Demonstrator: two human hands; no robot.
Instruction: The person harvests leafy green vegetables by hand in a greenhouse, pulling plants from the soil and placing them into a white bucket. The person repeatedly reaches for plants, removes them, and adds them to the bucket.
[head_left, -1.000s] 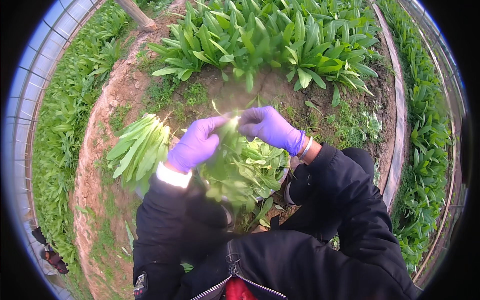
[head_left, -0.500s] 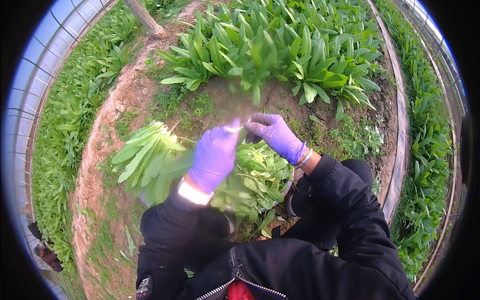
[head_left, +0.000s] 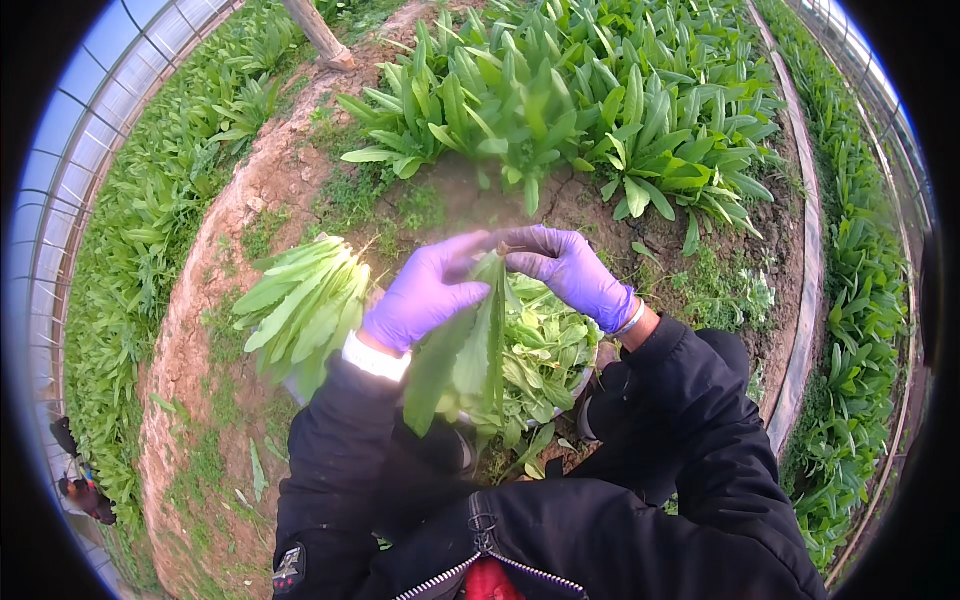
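Both hands wear purple gloves and meet in front of me. My left hand [head_left: 425, 295] is closed around the upper end of a leafy green plant [head_left: 470, 360], whose long leaves hang down toward my lap. At the root end, the bent fingers of my right hand [head_left: 580, 275] pinch close to the plant's tip; the contact is partly hidden and blurred. Beneath the hands lies a heap of loose leaves [head_left: 550, 350] in a container whose pale rim barely shows. Left of my left hand rests a neat bundle of leafy greens [head_left: 310, 305], cut ends pointing away.
A dense bed of standing leafy plants [head_left: 640, 130] grows ahead. Narrow boards [head_left: 795, 220] edge the right side, with another planted row [head_left: 860, 350] beyond. A wooden post [head_left: 322, 35] stands at the far left. Another person [head_left: 88, 498] is near the lower left rim.
My left hand has turned, and the plant's leaves have swung from the left to hang below both hands. The right hand has stayed at the root end. The view has shifted slightly.
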